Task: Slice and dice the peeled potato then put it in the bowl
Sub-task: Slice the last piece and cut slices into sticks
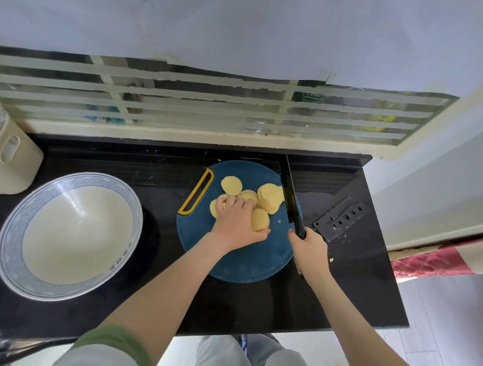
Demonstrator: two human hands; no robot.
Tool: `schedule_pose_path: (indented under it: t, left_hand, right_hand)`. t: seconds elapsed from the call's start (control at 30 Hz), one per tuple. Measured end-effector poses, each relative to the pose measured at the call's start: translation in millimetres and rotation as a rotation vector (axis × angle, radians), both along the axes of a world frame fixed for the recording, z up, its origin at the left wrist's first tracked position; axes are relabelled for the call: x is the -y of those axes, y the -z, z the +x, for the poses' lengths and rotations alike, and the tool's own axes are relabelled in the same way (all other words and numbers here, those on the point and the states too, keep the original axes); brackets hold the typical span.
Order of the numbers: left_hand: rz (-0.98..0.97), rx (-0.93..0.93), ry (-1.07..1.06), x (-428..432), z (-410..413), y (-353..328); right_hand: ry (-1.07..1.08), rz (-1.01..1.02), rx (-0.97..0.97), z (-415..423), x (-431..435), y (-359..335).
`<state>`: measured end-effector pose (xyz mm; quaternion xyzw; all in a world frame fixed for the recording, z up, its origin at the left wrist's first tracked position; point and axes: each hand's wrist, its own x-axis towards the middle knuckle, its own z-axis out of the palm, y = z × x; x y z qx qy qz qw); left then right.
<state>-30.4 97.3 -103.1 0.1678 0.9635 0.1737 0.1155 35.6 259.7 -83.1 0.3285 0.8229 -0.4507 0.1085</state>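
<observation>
Possibly loose potato slices [269,197] slide under the left hand [236,220] holding them, toward the knife [289,198] the right hand [311,250] grips.

The black surface [341,288] under the cutting board [243,265] is gleaming like polished stone. The board is looking like matt blue plastic. On it, the potato slices [269,193] are showing smooth, moist faces, and the knife [289,194] is showing a dark, glossy blade. Left of the board, the bowl [12,253] is shining with smooth white glaze.
</observation>
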Motion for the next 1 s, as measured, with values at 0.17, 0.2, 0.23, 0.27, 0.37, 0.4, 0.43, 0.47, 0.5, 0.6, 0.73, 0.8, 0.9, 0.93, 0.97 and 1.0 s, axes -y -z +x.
schedule_pose_path:
  t: [0.17,0.2,0.23,0.27,0.37,0.4,0.43,0.47,0.5,0.6,0.73,0.8,0.9,0.93,0.97,1.0]
  left_hand:
    - [0.005,0.122,0.04,8,17,5]
    - [-0.004,0.123,0.048,9,18,5]
    - [-0.023,0.109,0.057,10,21,7]
    - [-0.056,0.089,0.066,10,22,9]
    - [-0.142,0.039,0.035,6,25,11]
    - [-0.158,0.043,0.003,5,27,10]
    - [-0.164,0.049,-0.024,5,27,9]
    - [-0.168,0.05,-0.045,4,28,9]
    - [-0.174,0.053,-0.064,5,29,8]
    - [-0.18,0.063,-0.104,10,34,6]
    - [-0.289,0.051,-0.11,29,42,5]
    - [-0.345,0.014,-0.084,34,47,6]
    - [-0.325,-0.014,-0.097,29,52,5]
    - [-0.319,-0.022,-0.093,24,52,5]
    - [-0.319,-0.033,-0.081,18,53,5]
    - [-0.322,-0.043,-0.063,11,53,5]
  right_hand:
    - [-0.004,-0.004,0.02,6,-1,8]
    - [-0.012,0.008,0.029,6,-1,8]
    - [-0.024,0.016,0.037,6,-1,9]
    - [-0.034,0.018,0.042,6,0,9]
    - [-0.068,-0.007,0.041,5,-2,10]
    - [-0.083,-0.015,0.046,5,-2,10]
    - [-0.09,-0.024,0.048,4,-3,10]
    - [-0.097,-0.03,0.051,4,-3,10]
    - [-0.105,-0.031,0.052,4,-4,10]
    - [-0.131,-0.029,0.05,6,-8,9]
    - [-0.139,-0.042,0.056,7,-10,9]
    - [-0.146,-0.048,0.056,8,-11,9]
    - [-0.162,-0.052,0.058,9,-12,11]
    - [-0.168,-0.051,0.06,10,-12,11]
    - [-0.173,-0.048,0.064,10,-12,12]
    - [-0.177,-0.044,0.07,11,-12,13]
